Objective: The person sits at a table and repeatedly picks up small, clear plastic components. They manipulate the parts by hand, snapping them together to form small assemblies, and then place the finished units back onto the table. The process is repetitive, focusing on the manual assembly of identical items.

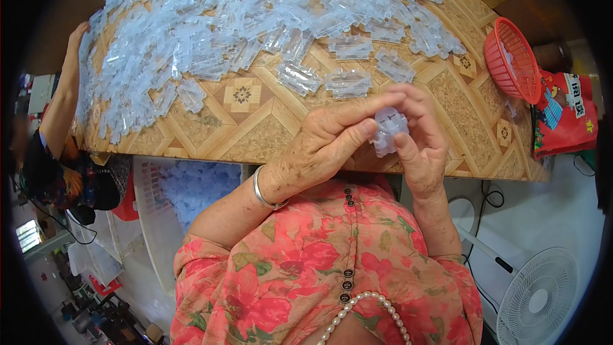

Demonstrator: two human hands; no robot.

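Just above the table's front edge, I have a small translucent bluish plastic part (387, 129) between both hands. My left hand (316, 142), with a metal bangle at its wrist, pinches the part from the left with thumb and fingers. My right hand (424, 150) curls round its other side, the thumb pressed against it. Fingers hide some of its outline. Beyond my hands, flat clear plastic pieces (348, 83) lie singly on the wood-patterned table (268, 118), and a large heap of similar pieces (255, 16) spreads over its far and left parts.
A red plastic basket (520, 64) stands at the table's right edge, beside a red printed bag (565, 115). Below the table at left is a white bin (150, 217) of bluish parts. A white fan (539, 297) stands lower right. Another person's arm (64, 92) reaches over the left edge.
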